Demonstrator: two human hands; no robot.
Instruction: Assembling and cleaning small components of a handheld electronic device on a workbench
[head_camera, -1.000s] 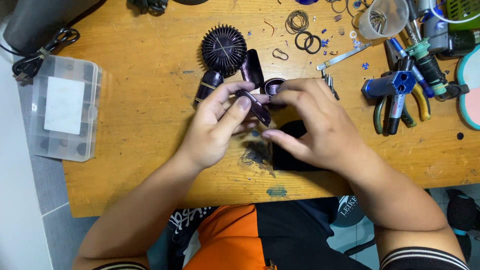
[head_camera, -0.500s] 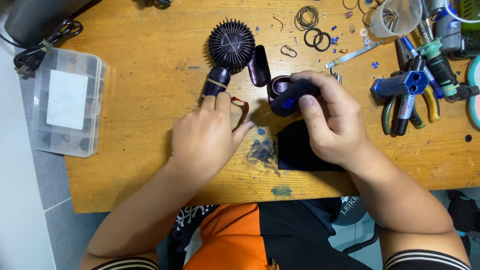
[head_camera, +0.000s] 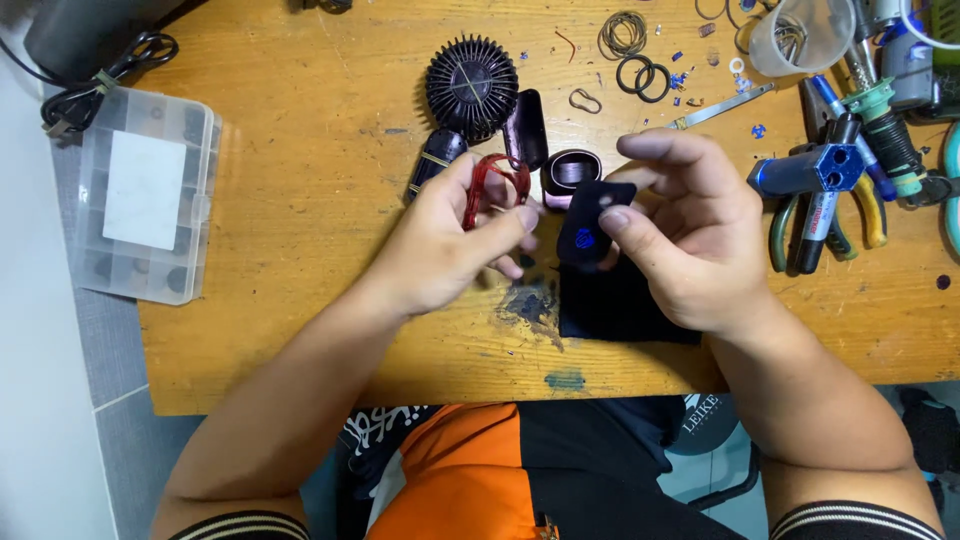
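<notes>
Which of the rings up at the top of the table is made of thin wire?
The wire coil, the one farthest from the hands. It is a loose brownish bundle of thin strands, while the two black rubber rings just below it are thick and solid.

So the small black flat plastic piece (head_camera: 592, 222) with a little blue round mark on its face is pinched at its lower edge, held up tilted just above the wooden desk. Right next to it, almost touching, there's a thin red-brown loop of coiled wire (head_camera: 490, 183), kinda bent out of shape, dangling loose from fingers. Both sit just in front of the dark oval ring-shaped housing (head_camera: 570, 172) lying on the desk.
</notes>
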